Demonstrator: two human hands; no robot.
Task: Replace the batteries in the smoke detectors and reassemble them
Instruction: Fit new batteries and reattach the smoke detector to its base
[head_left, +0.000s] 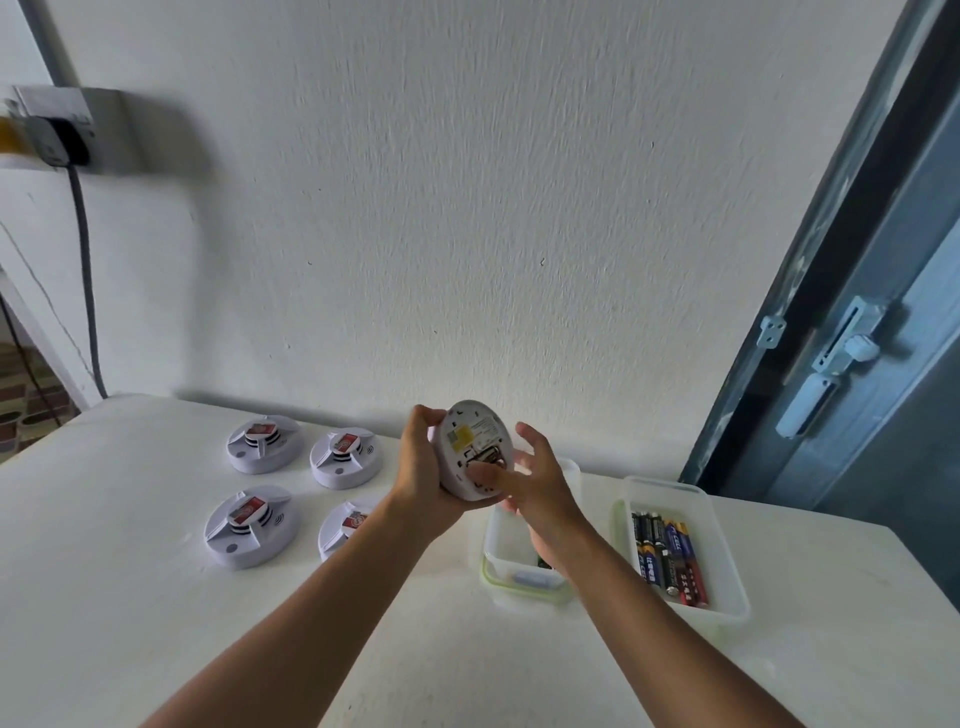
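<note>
Two hands (470, 478) w/ round white plastic detector (470, 447), compartment apparently open

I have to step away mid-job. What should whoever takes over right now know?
Left hand grips a smoke detector held up, back side facing you, battery bay open.
Right hand has its thumb in that bay; fingers relaxed.
Four detectors sit on the table at left.
Batteries lie in the right bin; the middle bin is mostly hidden.
Left: finish this detector, close it.
</note>
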